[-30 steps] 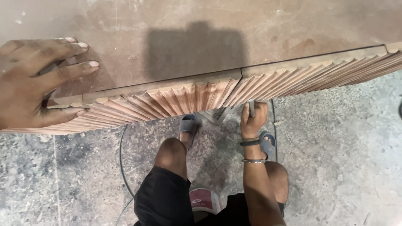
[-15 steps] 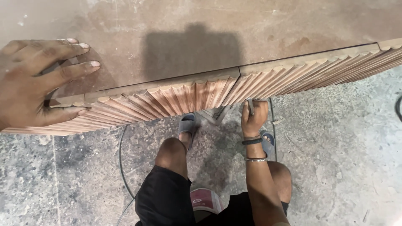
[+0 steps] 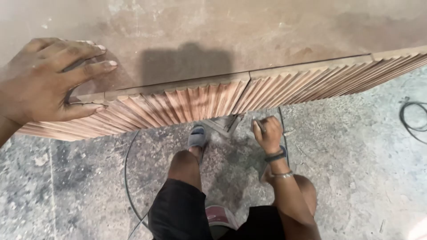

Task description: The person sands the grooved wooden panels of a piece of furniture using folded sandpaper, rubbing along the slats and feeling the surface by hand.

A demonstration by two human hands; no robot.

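While the left hand [image 3: 42, 84] lies flat on the cabinet top [image 3: 213, 40], the right hand's [image 3: 267, 133] grip closes around a small tool [image 3: 257, 123].

Our left hand [image 3: 42, 84] lies flat and palm down at the left of the view, fingers spread wide, thumb hooked downward. Our right hand [image 3: 267, 133] is lower, closed in a fist with the knuckles turned up, forearm running back towards us, two bands around the wrist. Our bare knees are bent, one foot in a sandal set forward.
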